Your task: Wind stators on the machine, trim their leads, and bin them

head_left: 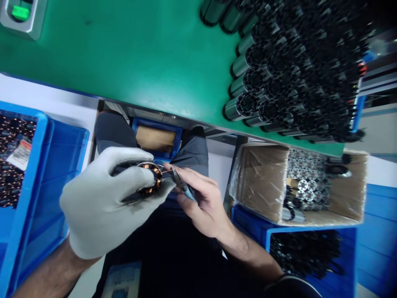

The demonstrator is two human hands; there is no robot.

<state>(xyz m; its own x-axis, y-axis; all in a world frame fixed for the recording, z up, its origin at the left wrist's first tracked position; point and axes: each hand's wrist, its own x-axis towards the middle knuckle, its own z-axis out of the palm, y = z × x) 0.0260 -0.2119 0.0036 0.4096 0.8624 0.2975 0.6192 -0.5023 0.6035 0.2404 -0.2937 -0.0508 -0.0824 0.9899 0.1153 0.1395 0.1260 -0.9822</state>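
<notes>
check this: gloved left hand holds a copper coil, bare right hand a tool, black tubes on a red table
Wrong colour: the head view shows a green table, not red. The left hand holds the coil, the right hand the tool.

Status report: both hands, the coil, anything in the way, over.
Left hand, white-gloved, grip shut on round copper-wound coil. Right hand, bare, grip shut on small blue-grey hand tool, tip at coil's wire. Green tabletop beyond, untouched.

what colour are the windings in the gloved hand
Copper orange, in the head view: windings on the stator in the left hand, near the tool in the right hand.
</notes>
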